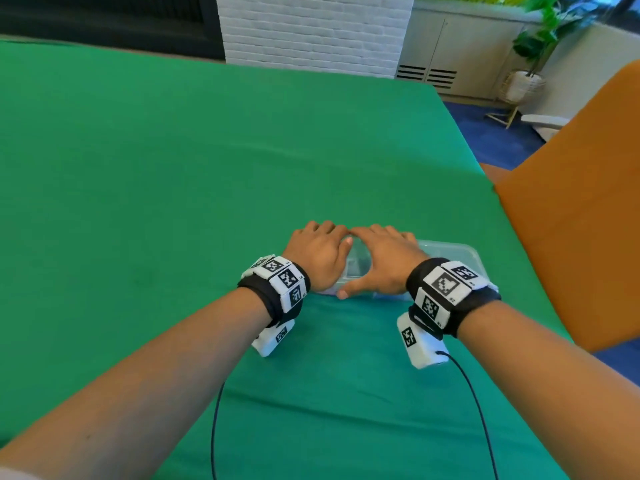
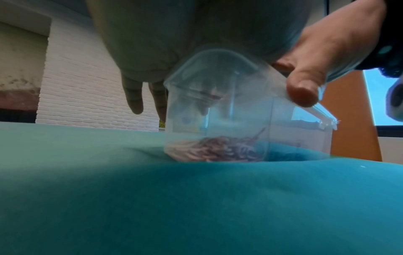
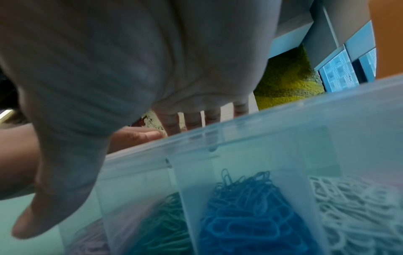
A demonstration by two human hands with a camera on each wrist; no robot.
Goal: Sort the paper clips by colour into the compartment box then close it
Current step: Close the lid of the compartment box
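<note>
A clear plastic compartment box [image 1: 457,255] sits on the green cloth near the table's right edge. Its lid [image 3: 272,120] is down on it. My left hand [image 1: 317,252] lies palm-down on the box's left end, fingers [image 2: 133,98] reaching past the far side. My right hand [image 1: 384,259] presses flat on the lid beside it, thumb [image 2: 302,89] on the near rim. Through the walls I see separate heaps of pink clips [image 2: 213,148], green clips [image 3: 165,224], blue clips [image 3: 244,215] and white clips [image 3: 353,215]. No loose clips show on the cloth.
The green cloth [image 1: 173,185] covers the whole table. An orange chair [image 1: 571,220] stands close at the right edge. Two black cables [image 1: 216,427] trail from the wrist units toward me. A white brick pillar [image 1: 311,29] is behind the table.
</note>
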